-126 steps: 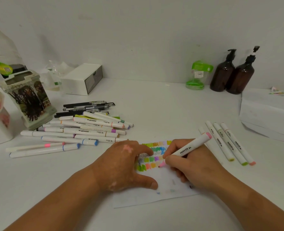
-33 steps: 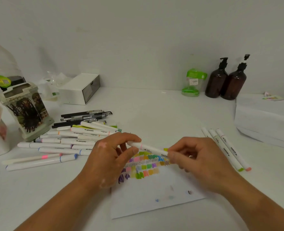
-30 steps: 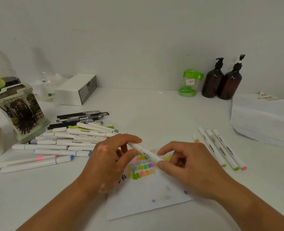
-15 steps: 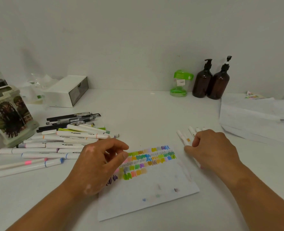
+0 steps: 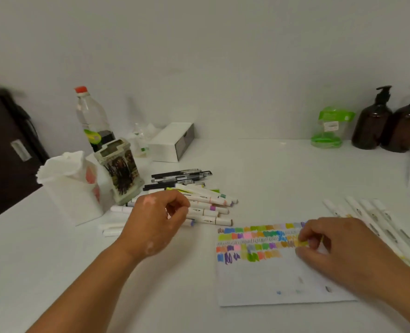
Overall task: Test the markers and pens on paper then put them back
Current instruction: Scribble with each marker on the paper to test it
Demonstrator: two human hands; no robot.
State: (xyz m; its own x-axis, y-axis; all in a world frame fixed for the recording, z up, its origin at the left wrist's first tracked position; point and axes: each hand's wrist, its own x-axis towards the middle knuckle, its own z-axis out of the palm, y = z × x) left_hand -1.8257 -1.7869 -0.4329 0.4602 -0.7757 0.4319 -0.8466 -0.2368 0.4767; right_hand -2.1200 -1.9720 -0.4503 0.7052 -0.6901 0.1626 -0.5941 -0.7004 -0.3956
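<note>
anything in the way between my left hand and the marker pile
Nothing visible: the left hand is right over the marker pile, fingers curled over it. The pen holder stands behind the pile, off the path.

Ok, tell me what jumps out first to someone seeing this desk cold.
The sheet of paper, striped with rows of bright colour swatches, draws the eye first, the right hand resting on its right side. Left of it lies a pile of white markers, the left hand curled above it. Two brown pump bottles stand at the back right.
</note>
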